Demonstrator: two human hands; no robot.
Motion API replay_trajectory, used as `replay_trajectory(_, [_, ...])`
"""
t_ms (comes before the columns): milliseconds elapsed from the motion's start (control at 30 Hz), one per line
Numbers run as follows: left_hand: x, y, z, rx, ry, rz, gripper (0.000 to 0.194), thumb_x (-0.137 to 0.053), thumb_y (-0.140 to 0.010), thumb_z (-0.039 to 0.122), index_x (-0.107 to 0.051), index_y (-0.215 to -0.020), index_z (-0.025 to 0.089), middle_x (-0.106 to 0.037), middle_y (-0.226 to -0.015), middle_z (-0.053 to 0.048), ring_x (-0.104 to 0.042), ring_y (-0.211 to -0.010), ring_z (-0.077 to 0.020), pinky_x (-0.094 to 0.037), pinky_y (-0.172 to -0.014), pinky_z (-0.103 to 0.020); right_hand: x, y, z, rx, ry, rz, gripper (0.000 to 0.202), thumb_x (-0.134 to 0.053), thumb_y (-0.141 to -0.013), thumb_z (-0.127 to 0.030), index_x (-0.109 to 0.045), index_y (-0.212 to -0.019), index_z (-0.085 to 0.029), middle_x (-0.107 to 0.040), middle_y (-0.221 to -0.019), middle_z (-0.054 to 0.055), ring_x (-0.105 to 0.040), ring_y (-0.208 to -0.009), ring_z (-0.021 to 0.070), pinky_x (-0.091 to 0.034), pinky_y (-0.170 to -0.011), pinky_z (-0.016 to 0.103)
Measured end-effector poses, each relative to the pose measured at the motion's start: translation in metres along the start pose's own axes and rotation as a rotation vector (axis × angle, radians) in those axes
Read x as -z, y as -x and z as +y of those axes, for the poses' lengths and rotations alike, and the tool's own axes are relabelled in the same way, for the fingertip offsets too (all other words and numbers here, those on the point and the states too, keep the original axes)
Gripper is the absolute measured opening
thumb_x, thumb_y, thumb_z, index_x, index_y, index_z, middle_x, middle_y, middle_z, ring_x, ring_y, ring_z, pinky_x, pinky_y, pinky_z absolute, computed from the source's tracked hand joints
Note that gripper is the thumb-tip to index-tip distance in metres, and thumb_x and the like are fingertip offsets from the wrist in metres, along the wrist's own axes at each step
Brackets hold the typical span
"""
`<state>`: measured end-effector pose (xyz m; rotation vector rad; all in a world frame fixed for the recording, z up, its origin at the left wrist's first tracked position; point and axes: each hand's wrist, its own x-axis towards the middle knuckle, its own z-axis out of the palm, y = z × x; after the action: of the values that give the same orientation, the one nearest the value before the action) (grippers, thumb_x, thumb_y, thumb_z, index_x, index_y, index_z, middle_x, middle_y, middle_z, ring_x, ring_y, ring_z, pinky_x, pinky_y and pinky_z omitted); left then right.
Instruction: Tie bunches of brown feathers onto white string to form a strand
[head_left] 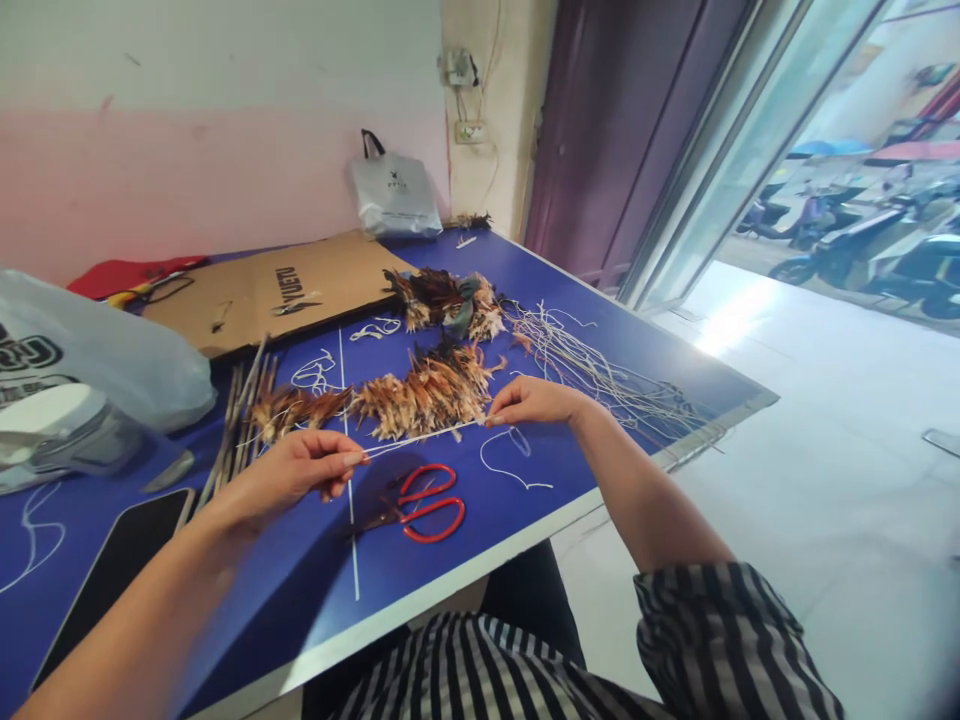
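Note:
A white string (420, 437) is stretched between my two hands, just above the blue tabletop. Its left end is pinched in my left hand (319, 465), fingers closed. My right hand (536, 402) pinches the other end beside a row of brown and cream feathers (424, 392). Whether the feathers are fastened to this string I cannot tell. Scissors with red handles (431, 503) lie below the string, blades pointing left. A loose piece of string (517, 470) curls on the table below my right hand. A smaller feather bunch (300, 412) lies just beyond my left hand.
Behind the row sits a darker feather bundle (450, 300), with many long cords (600, 365) to its right. Thin sticks (238, 420), a black phone (112, 580), a plastic jar (67, 430) and a flat cardboard box (262, 285) occupy the left. A silver bag (397, 195) stands against the wall.

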<state>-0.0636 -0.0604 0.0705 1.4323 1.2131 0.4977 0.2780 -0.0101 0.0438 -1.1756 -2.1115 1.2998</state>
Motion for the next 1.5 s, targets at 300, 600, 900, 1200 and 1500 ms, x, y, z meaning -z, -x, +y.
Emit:
replay_trajectory(300, [0.009, 0.011, -0.023, 0.082, 0.029, 0.05, 0.022, -0.067, -0.069, 0.036, -0.064, -0.075, 0.016, -0.052, -0.055, 0.003, -0.045, -0.048, -0.0058, -0.035, -0.046, -0.017, 0.036, 0.027, 0.036, -0.166, 0.092, 0.066, 0.03, -0.062, -0.066, -0.041, -0.072, -0.081, -0.016, -0.058, -0.055, -0.001, -0.042, -0.045, 0.0071, -0.031, -0.045, 0.021])
replay_trajectory(600, [-0.015, 0.012, -0.039, 0.114, 0.014, 0.034, 0.026, -0.066, -0.068, 0.039, -0.06, -0.067, 0.014, -0.051, -0.054, 0.002, -0.045, -0.047, -0.0074, -0.033, -0.045, -0.019, 0.064, 0.044, 0.057, -0.237, 0.181, 0.23, 0.028, -0.061, -0.067, -0.037, -0.072, -0.085, -0.019, -0.063, -0.061, 0.001, -0.048, -0.05, 0.0102, -0.037, -0.05, 0.024])
replay_trajectory(900, [-0.056, 0.004, -0.045, 0.121, -0.026, 0.103, 0.03, -0.066, -0.063, 0.043, -0.059, -0.067, 0.014, -0.052, -0.055, 0.002, -0.047, -0.047, -0.0092, -0.035, -0.043, -0.019, 0.061, 0.044, 0.055, -0.374, 0.665, 0.38, 0.034, -0.061, -0.063, -0.014, -0.069, -0.096, -0.019, -0.066, -0.098, 0.008, -0.059, -0.088, 0.0237, -0.042, -0.078, 0.033])
replay_trajectory(1200, [-0.062, 0.006, -0.05, 0.112, -0.015, 0.076, 0.033, -0.066, -0.062, 0.047, -0.061, -0.069, 0.015, -0.051, -0.053, 0.001, -0.046, -0.048, -0.0107, -0.035, -0.044, -0.02, -0.008, 0.025, 0.018, -0.059, 0.537, 0.209, 0.022, -0.055, -0.071, -0.018, -0.069, -0.088, -0.02, -0.066, -0.086, 0.003, -0.059, -0.077, 0.0158, -0.043, -0.073, 0.026])
replay_trajectory(1500, [-0.061, 0.006, -0.054, 0.098, 0.0, 0.076, 0.03, -0.064, -0.066, 0.043, -0.059, -0.07, 0.014, -0.05, -0.056, 0.002, -0.045, -0.049, -0.0093, -0.035, -0.044, -0.019, -0.024, 0.011, 0.031, -0.105, 0.494, 0.233, 0.011, -0.056, -0.067, -0.015, -0.066, -0.072, -0.016, -0.064, -0.079, 0.004, -0.057, -0.07, 0.014, -0.041, -0.067, 0.023])
